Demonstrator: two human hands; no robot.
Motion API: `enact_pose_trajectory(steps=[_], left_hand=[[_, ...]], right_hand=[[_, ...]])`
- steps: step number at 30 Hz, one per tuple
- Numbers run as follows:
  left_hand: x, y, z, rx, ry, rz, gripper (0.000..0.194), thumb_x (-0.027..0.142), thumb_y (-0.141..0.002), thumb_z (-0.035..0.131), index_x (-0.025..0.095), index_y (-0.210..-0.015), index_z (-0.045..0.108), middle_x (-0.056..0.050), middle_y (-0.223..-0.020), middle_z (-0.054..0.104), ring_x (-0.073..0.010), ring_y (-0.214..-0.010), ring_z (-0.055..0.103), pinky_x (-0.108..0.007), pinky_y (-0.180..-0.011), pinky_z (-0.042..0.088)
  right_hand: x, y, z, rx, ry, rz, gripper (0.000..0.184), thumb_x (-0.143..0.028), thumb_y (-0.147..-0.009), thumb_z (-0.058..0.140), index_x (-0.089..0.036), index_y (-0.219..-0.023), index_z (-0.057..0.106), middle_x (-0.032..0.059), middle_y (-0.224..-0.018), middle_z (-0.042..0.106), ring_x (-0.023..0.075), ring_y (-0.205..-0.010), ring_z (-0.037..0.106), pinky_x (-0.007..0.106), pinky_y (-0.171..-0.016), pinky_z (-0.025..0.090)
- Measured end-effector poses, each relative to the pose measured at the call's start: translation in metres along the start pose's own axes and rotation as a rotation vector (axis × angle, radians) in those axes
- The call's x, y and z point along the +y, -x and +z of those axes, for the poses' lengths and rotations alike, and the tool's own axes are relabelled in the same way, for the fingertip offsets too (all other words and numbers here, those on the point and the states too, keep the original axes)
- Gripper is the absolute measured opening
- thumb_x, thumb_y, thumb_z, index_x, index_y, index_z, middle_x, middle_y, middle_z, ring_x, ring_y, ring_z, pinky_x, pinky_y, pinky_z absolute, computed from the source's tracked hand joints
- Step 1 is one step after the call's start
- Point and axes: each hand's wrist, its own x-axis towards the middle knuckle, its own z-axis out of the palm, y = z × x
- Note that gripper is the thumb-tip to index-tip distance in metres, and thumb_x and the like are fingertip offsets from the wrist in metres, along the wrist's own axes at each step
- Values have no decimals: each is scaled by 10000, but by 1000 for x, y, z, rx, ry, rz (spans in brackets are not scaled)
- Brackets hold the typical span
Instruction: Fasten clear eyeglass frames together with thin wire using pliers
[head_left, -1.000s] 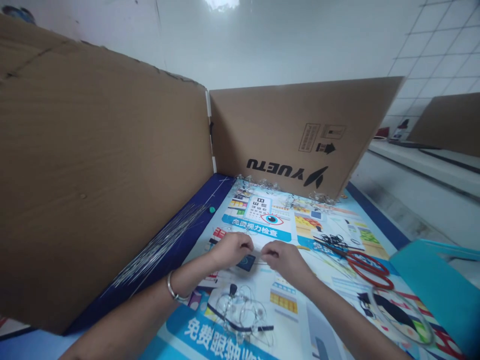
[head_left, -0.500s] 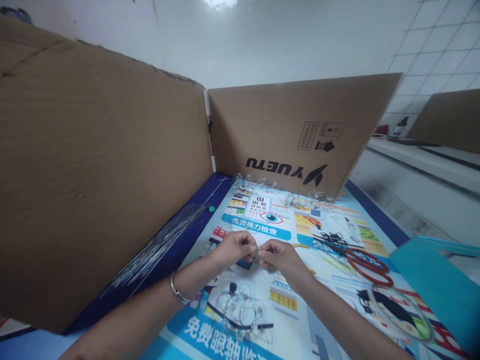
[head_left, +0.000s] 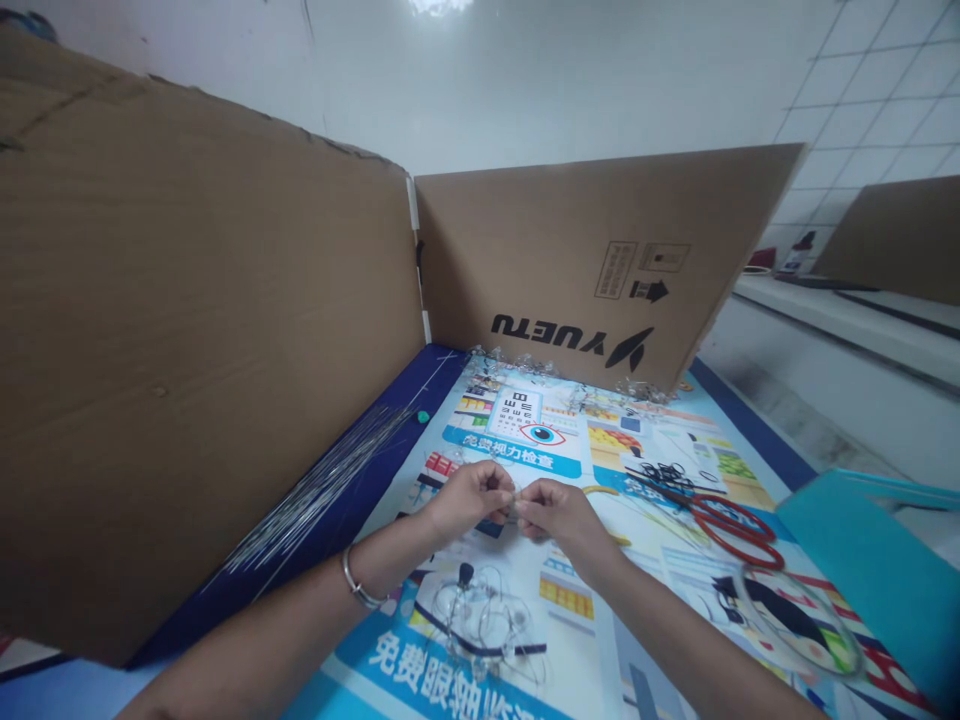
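My left hand (head_left: pixel 480 497) and my right hand (head_left: pixel 551 510) meet fingertip to fingertip above the printed mat (head_left: pixel 570 480). Both pinch with thumb and forefinger at one small spot; whatever lies between them is too small to make out. Below them on the mat lies a tangle of thin clear wire loops (head_left: pixel 484 615) with a dark strip and a small black piece. To the right of my right hand rest scissors (head_left: pixel 735 530) with red handles, beside a heap of black cord (head_left: pixel 667 478).
A bundle of thin metal wires (head_left: pixel 322 490) lies along the left cardboard panel (head_left: pixel 225 300). Another cardboard panel (head_left: pixel 555 260) stands at the back, with small clear wire pieces (head_left: pixel 525 362) along its foot. A clear ring (head_left: pixel 802 620) and turquoise folder (head_left: pixel 870 560) are at right.
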Motion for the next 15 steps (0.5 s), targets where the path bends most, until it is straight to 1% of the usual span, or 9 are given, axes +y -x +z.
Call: enact_pose_trajectory(steps=[5, 7, 10, 11, 13, 15], left_hand=[[3, 0, -2, 36, -125, 36, 217, 217, -687, 596, 142, -885, 647, -35, -828, 623, -119, -581, 565, -253, -549, 485], [6, 2, -4, 50, -192, 80, 193, 200, -693, 595, 163, -860, 684, -38, -863, 631, -131, -620, 569, -255, -577, 478], [11, 4, -8, 48, -262, 151, 124, 162, -686, 607, 199, -745, 710, -17, -784, 645, -162, -762, 572, -254, -717, 461], [12, 4, -8, 48, -274, 165, 114, 156, -683, 611, 206, -715, 708, -14, -764, 647, -168, -793, 569, -249, -739, 452], [13, 5, -8, 53, -282, 165, 99, 160, -685, 607, 207, -681, 694, -10, -738, 643, -161, -757, 570, -234, -691, 452], [11, 4, -6, 62, -269, 133, 88, 184, -701, 586, 192, -668, 667, -4, -680, 618, -133, -608, 554, -218, -560, 438]], right_hand=[[2, -3, 0, 54, 74, -40, 229, -383, -610, 658, -180, -636, 553, -15, -516, 575, 122, -473, 518, 249, -480, 404], [3, -2, 1, 68, 113, -73, 177, -346, -623, 630, -183, -640, 560, -23, -506, 561, 119, -468, 506, 243, -472, 389], [4, 0, 3, 80, 180, -123, 116, -300, -640, 596, -186, -644, 579, -27, -500, 551, 117, -470, 490, 241, -475, 382], [3, 2, 4, 83, 201, -137, 105, -291, -648, 587, -187, -644, 584, -26, -504, 552, 118, -475, 489, 240, -478, 383], [2, 5, 6, 95, 240, -158, 95, -281, -666, 574, -190, -646, 589, -24, -517, 558, 120, -489, 494, 239, -487, 386], [1, 8, 8, 110, 277, -173, 93, -278, -683, 565, -193, -650, 584, -23, -528, 560, 122, -503, 501, 238, -499, 395]])
